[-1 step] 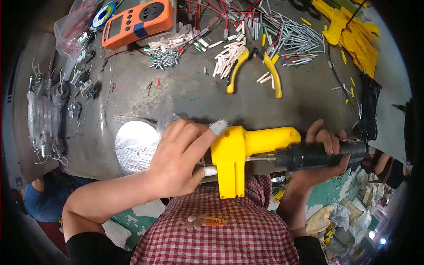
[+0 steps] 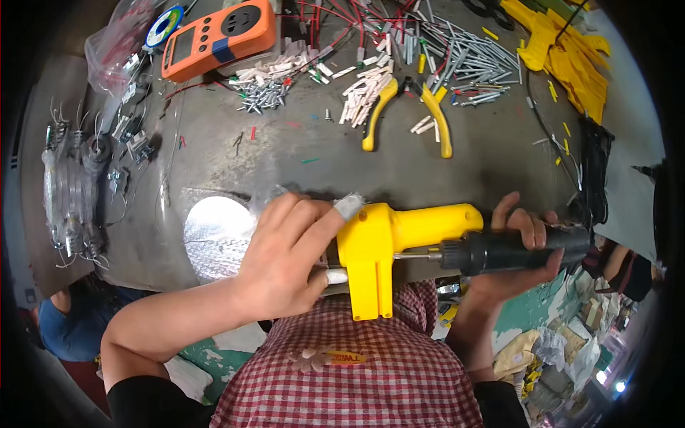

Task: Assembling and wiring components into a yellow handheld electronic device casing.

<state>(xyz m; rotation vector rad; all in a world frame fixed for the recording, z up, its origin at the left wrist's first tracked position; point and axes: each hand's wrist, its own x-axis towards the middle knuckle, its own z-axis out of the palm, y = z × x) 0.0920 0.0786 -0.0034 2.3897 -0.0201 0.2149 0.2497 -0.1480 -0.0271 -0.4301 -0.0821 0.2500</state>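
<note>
My left hand [image 2: 285,257] grips a yellow pistol-shaped plastic housing [image 2: 385,246] at its left end, close to my chest. White tape wraps the thumb and forefinger tips. My right hand [image 2: 524,246] is closed around a black electric screwdriver [image 2: 499,250] held level. Its metal bit [image 2: 417,255] points left into the side of the yellow housing. Both hands hover over the near edge of a grey metal worktable [image 2: 321,171].
On the table lie yellow-handled pliers [image 2: 407,114], an orange meter [image 2: 217,32], a heap of screws [image 2: 260,93], white sleeves [image 2: 364,89], grey tubes [image 2: 464,57] and red wires. More yellow housings [image 2: 564,50] are stacked far right. A shiny foil disc [image 2: 214,232] is near left, beside bags of parts [image 2: 71,185].
</note>
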